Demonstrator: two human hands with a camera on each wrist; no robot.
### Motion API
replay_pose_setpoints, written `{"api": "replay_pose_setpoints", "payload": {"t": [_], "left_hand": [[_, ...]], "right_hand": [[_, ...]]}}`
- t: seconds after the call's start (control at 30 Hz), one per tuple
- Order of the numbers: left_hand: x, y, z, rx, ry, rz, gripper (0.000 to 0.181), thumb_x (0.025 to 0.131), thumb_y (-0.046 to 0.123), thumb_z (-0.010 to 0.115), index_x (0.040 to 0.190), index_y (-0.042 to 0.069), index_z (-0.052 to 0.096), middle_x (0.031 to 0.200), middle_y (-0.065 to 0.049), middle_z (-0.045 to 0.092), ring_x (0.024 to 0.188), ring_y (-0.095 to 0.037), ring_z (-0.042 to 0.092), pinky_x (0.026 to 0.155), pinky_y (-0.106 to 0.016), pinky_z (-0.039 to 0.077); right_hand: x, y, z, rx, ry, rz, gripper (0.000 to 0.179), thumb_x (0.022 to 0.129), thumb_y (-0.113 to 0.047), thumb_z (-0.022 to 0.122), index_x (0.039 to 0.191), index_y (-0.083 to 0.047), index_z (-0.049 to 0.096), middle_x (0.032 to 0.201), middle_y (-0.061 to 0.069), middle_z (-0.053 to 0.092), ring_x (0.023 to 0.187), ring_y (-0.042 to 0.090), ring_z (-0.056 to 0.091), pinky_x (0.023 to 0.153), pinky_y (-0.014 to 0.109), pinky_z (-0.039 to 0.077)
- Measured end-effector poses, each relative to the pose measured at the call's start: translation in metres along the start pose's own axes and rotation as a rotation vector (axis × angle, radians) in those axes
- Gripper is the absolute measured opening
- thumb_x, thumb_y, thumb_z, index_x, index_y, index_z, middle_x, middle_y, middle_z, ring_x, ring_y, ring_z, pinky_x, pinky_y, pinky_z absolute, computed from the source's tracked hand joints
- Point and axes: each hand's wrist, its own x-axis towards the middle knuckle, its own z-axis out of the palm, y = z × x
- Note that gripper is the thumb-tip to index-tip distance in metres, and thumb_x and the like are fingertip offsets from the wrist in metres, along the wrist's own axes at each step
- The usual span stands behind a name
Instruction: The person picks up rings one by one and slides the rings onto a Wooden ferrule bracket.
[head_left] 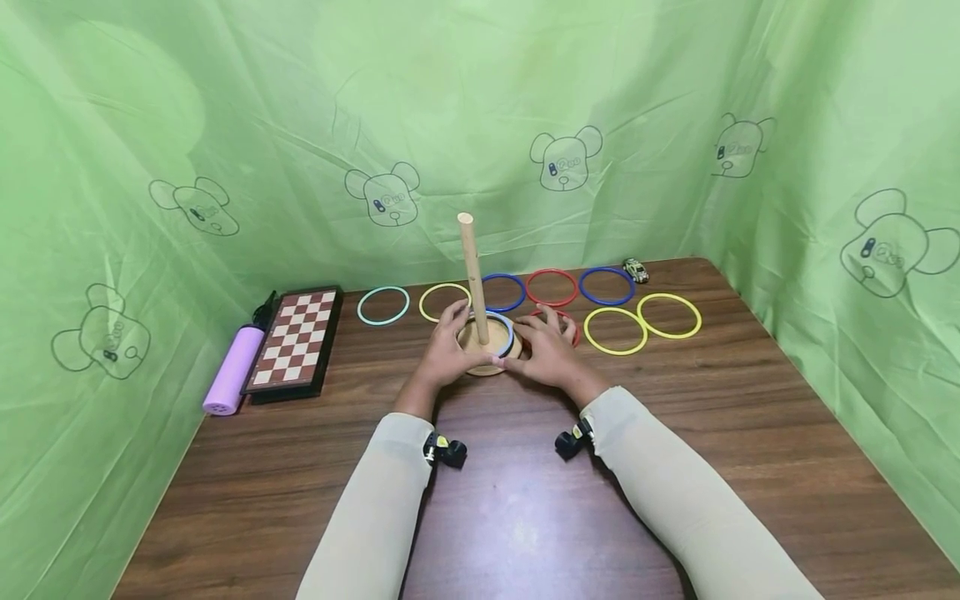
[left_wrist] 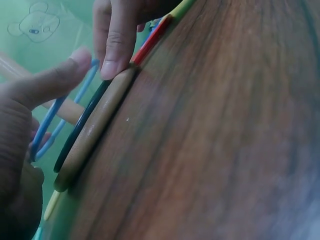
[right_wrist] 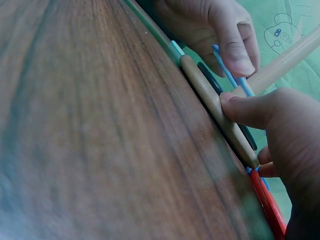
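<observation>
A round wooden base [head_left: 483, 371] with an upright wooden peg [head_left: 474, 275] stands on the table between the two hands. My left hand [head_left: 448, 354] holds a light blue ring [left_wrist: 50, 117] around the peg, raised and tilted above the base in the left wrist view. A dark ring [left_wrist: 82, 125] lies flat on the base, also around the foot of the peg. With its thumb on the near edge and fingers at the far right side, my right hand [head_left: 551, 354] grips the base.
Behind lie a turquoise ring [head_left: 360, 310], a pale yellow ring [head_left: 422, 308], blue, red and yellow rings, and a toy car [head_left: 636, 270]. At left are a checkered board [head_left: 292, 342] and a purple cylinder [head_left: 234, 371]. Green cloth [head_left: 480, 100] surrounds the table.
</observation>
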Motion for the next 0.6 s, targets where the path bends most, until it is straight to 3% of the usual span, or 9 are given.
{"api": "replay_pose_setpoints", "payload": {"t": [0.27, 0.6], "left_hand": [[0.0003, -0.0032, 0.0028, 0.015, -0.028, -0.03, 0.127, 0.07, 0.029, 0.106, 0.169, -0.001, 0.033, 0.177, -0.019, 0.03, 0.164, -0.041, 0.034, 0.135, -0.054, 0.028], [0.0014, -0.0051, 0.0039, 0.009, -0.035, -0.017, 0.128, 0.072, 0.028, 0.106, 0.17, -0.003, 0.03, 0.177, -0.017, 0.029, 0.164, -0.04, 0.033, 0.136, -0.053, 0.028]], "right_hand": [[-0.0002, 0.0008, 0.0, -0.009, -0.006, -0.004, 0.083, 0.088, -0.061, 0.084, 0.152, -0.011, 0.066, 0.159, 0.01, 0.061, 0.164, 0.048, 0.024, 0.121, 0.081, 0.013], [0.0, 0.0018, -0.0008, 0.006, -0.022, -0.005, 0.078, 0.09, -0.055, 0.083, 0.152, -0.01, 0.066, 0.161, 0.011, 0.059, 0.165, 0.048, 0.021, 0.123, 0.082, 0.009]]}}
